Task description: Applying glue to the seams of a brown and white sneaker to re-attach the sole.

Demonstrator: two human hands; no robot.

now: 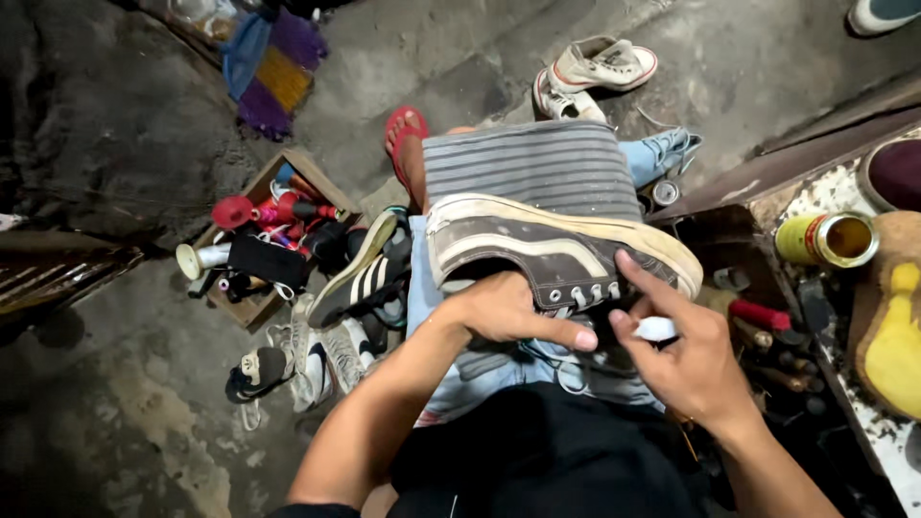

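Your left hand [499,312] clamps the dark sneaker [547,251] at frame centre, sole up on your lap, steadying it for work near the eyelets. Your right hand [686,350] pinches a small white piece [657,329], forefinger touching the sneaker's side. An open tin [827,240] stands on the counter [887,436] at right.

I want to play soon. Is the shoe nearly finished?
Hard to say. Done: the dark shoe already lies sideways on the lap, on a striped cloth. In hand: the left hand steadies it by the eyelets, while the right hand pinches a small white piece. Left: its sole edge looks scuffed, and more shoes wait on the floor.
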